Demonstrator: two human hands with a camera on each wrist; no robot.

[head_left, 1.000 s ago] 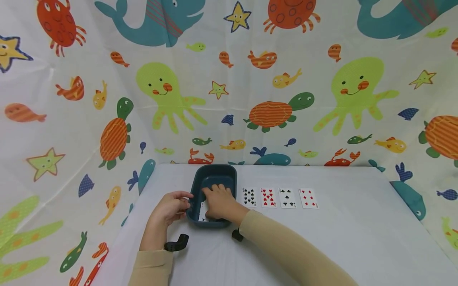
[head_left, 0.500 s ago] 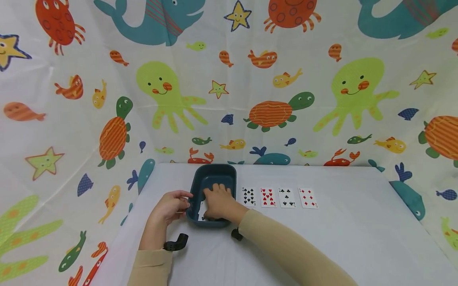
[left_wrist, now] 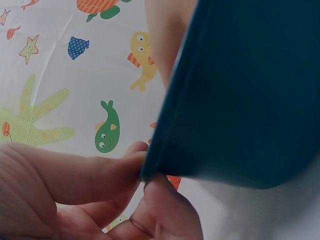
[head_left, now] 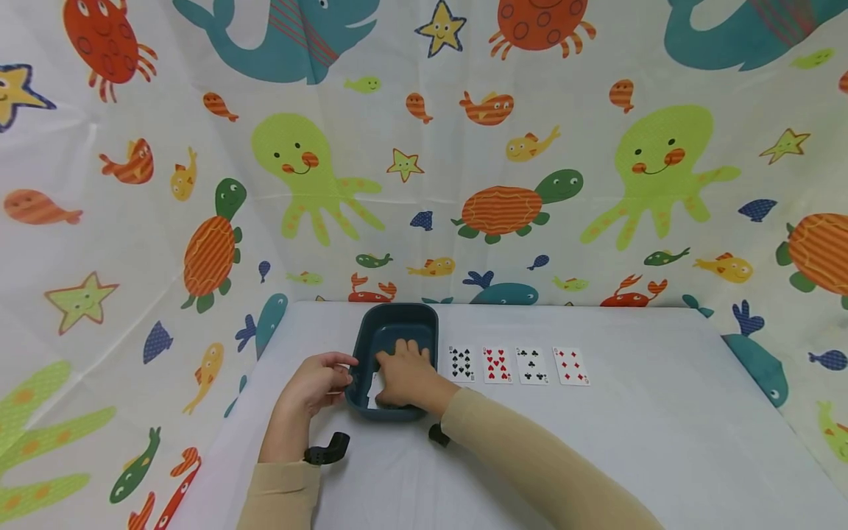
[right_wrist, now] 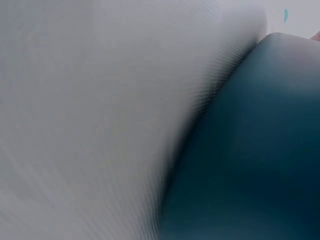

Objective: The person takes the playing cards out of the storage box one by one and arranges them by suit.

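A dark teal plastic tub (head_left: 391,415) stands on the white cloth in the head view. My left hand (head_left: 320,384) is at its left side; the left wrist view has thumb and finger pinching the rim of the tub (left_wrist: 167,120). Inside the tub lies a white playing card (head_left: 375,390), partly covered by my right hand (head_left: 405,375). That hand reaches over the near right rim with bent fingers down on the card; I cannot tell whether it grips it. In the right wrist view the tub's outer wall (right_wrist: 250,150) hides nearly all of the hand.
Right of the tub, face-up playing cards lie in a row: a spade card (head_left: 461,365), a heart card (head_left: 497,366), a club card (head_left: 532,366) and a diamond card (head_left: 570,366). A sea-animal patterned curtain (head_left: 424,250) hangs behind the table.
The right thumb has shifted slightly over the card in the tub, covering its printed marks more. The left hand, the tub and the row of cards stay in place.
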